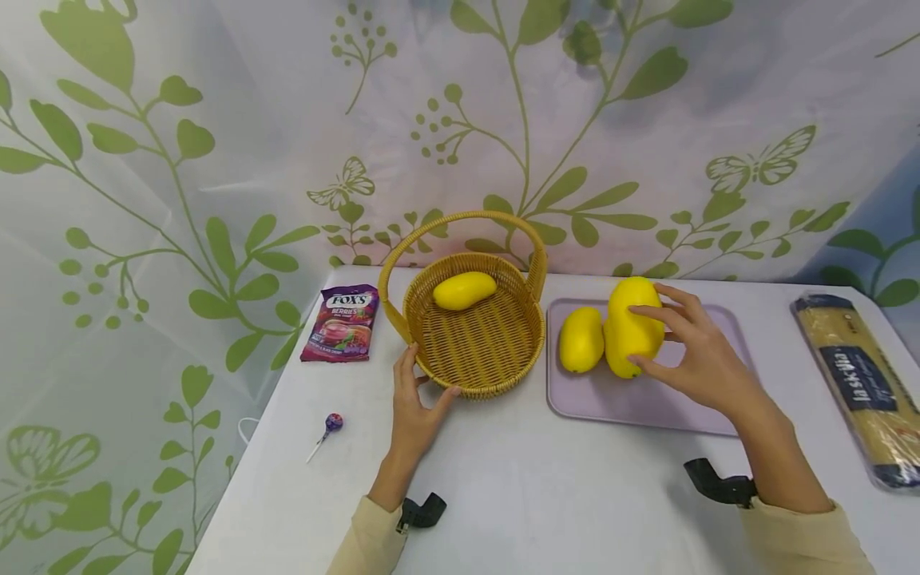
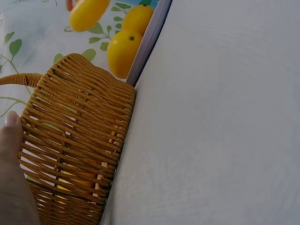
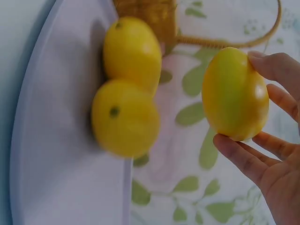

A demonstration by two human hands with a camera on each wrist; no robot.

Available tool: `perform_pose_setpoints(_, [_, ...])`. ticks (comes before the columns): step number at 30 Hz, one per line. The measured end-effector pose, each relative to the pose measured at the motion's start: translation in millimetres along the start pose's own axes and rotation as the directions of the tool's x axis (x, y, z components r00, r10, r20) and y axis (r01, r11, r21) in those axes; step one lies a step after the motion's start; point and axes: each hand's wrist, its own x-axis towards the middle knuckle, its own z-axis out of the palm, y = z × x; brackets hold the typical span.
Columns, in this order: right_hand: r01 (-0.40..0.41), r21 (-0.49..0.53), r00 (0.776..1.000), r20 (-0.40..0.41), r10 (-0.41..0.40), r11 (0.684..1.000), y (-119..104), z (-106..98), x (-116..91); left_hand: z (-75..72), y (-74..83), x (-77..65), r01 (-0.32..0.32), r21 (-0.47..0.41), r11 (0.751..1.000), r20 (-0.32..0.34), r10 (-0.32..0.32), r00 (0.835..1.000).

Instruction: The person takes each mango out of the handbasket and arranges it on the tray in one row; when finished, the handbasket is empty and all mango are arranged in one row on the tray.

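Note:
My right hand grips a yellow mango between thumb and fingertips, raised over the lilac tray. Two more mangoes lie on that tray; the left one shows fully in the head view, and the other is mostly covered by the held one there. My left hand holds the near left side of a round wicker basket, thumb at the front rim and fingers by the handle's base. Inside the basket, toward the back, sits one mango.
Left of the basket lies a purple Fox's candy bag, with a lollipop nearer the front. A pack of spaghetti lies right of the tray. The basket's tall handle arches upward before a leaf-patterned backdrop.

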Motion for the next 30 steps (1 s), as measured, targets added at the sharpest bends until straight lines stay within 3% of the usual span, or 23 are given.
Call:
perform_pose_setpoints(4, [-0.093, 0.011, 0.996, 0.013, 0.093, 0.996, 28.7, -7.3, -9.1, -0.3, 0.1, -0.2, -0.004, 0.005, 1.0, -0.003, 0.004, 1.0])
perform_pose_setpoints(7, [-0.197, 0.01, 0.979, 0.059, 0.196, 0.98, 47.5, -9.1, -15.5, -0.1, -0.5, -0.5, -0.006, 0.012, 1.0, -0.004, 0.006, 1.0])
perform_pose_setpoints(11, [-0.27, -0.008, 0.957, 0.112, 0.269, 0.963, 64.6, -8.2, -22.4, 0.2, -1.0, -0.7, -0.005, 0.01, 1.0, -0.001, 0.005, 1.0])
perform_pose_setpoints(19, [-0.328, -0.053, 0.927, 0.174, 0.333, 0.943, 78.9, -1.4, -29.8, 1.0, -2.4, 0.3, -0.01, 0.0, 1.0, 0.0, 0.01, 1.0])
perform_pose_setpoints(25, [-0.307, -0.026, 0.935, 0.176, 0.306, 0.951, 84.1, 3.3, -33.3, 0.4, -2.1, 1.0, -0.009, 0.001, 1.0, -0.002, 0.009, 1.0])
perform_pose_setpoints(30, [-0.314, -0.032, 0.927, 0.206, 0.314, 0.949, 85.6, 6.0, -33.7, -0.1, -2.2, 0.6, -0.013, 0.009, 1.0, -0.002, 0.013, 1.0])
